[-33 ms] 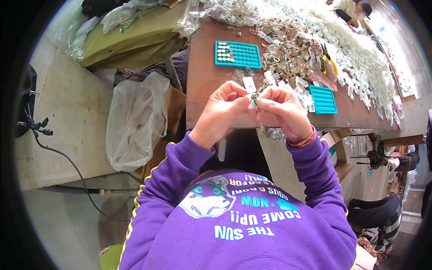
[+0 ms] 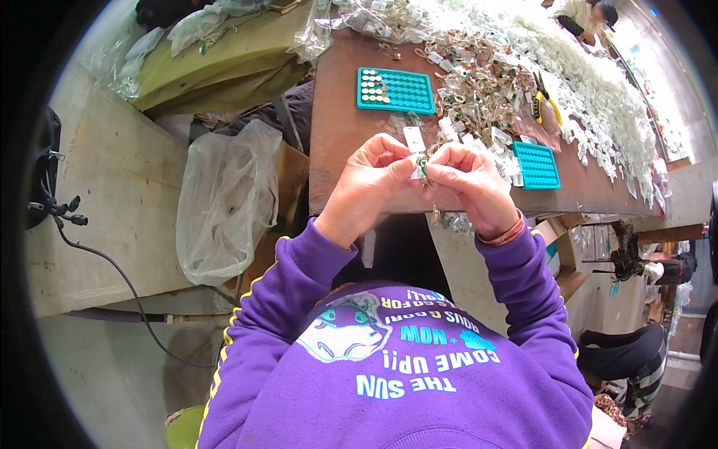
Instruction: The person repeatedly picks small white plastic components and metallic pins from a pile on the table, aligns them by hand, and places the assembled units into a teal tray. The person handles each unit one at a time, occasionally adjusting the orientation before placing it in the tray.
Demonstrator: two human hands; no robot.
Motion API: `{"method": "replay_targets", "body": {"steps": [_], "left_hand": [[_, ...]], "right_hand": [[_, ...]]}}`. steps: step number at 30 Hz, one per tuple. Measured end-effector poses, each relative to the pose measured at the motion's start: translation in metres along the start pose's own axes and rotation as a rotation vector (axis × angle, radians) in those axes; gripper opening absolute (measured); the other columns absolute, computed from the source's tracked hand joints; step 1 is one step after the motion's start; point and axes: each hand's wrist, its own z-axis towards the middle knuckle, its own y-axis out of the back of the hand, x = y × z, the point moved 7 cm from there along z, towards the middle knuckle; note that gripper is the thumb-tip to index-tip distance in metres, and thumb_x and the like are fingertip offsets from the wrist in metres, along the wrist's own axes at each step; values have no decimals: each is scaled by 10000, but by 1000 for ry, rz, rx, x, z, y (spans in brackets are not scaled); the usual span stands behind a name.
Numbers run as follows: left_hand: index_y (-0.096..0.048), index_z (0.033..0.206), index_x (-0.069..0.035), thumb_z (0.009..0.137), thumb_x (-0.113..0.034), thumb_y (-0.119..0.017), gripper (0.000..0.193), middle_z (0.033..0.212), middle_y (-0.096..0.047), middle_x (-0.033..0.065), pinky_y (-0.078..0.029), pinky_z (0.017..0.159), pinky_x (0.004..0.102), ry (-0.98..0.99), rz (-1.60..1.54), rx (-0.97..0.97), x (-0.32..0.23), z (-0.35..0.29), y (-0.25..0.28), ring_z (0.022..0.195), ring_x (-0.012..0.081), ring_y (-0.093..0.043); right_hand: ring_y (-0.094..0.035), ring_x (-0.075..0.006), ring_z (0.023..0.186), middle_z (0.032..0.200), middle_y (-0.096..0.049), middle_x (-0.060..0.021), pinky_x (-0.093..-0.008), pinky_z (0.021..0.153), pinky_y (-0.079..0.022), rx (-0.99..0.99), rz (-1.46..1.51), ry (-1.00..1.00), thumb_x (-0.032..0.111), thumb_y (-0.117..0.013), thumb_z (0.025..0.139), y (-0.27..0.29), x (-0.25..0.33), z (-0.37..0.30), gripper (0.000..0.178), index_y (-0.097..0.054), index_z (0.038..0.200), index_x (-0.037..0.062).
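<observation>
Above the table's front edge, my left hand [image 2: 372, 185] and my right hand [image 2: 471, 183] meet with thumbs and forefingers pinched. Between them is a small green piece [image 2: 422, 162], too small to make out fully; it looks like a trinket part. A white tag [image 2: 413, 139] stands up just beyond the fingertips, next to the left forefinger. Beneath the right fingers a thin strand with a small bead-like end [image 2: 435, 214] hangs down. Both hands seem to grip the green piece, but the fingers hide much of it.
A teal tray [image 2: 410, 91] holds several round pale discs in its left part. Another teal tray [image 2: 536, 166] lies to the right. Behind are a heap of tagged trinkets [image 2: 479, 82], yellow-handled pliers [image 2: 537, 108] and a mound of clear packets [image 2: 598, 105]. A plastic bag [image 2: 228, 198] hangs left.
The white tag beyond my fingertips has tilted slightly. Both hands stay in the same place, still pinched together.
</observation>
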Motion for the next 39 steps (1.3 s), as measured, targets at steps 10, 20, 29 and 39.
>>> {"method": "replay_targets", "body": {"steps": [10, 20, 29, 39], "left_hand": [[-536, 921, -22, 844, 8, -678, 165, 858, -637, 57, -521, 739, 243, -34, 186, 68, -18, -9, -18, 798, 120, -640], [-534, 936, -28, 834, 37, -675, 186, 878, -629, 49, -513, 744, 231, -143, 309, -70, -26, -19, -20, 816, 106, -630], [-543, 945, -43, 848, 5, -675, 171, 914, -633, 50, -508, 768, 239, -38, 265, 86, -25, -21, -24, 851, 102, -617], [-546, 926, -22, 851, -9, -689, 162, 862, -633, 58, -545, 734, 235, -179, 116, -143, -16, -20, -19, 816, 104, -639]], "right_hand": [[-568, -45, 695, 774, -650, -5, -201, 643, -458, 103, 11, -94, 138, -717, 827, 0, -9, -2, 126, -649, 810, 33], [-623, -75, 721, 794, -667, -18, -202, 693, -499, -119, 6, -16, 133, -698, 866, -10, 3, -20, 136, -643, 859, 10], [-616, -100, 916, 994, -620, -19, -295, 837, -515, 145, 278, -139, 164, -697, 852, -18, -14, -15, 234, -587, 1027, 55], [-609, -71, 787, 852, -624, -3, -240, 723, -509, -85, 104, 47, 179, -650, 907, -12, -13, -13, 140, -595, 939, 53]]}}
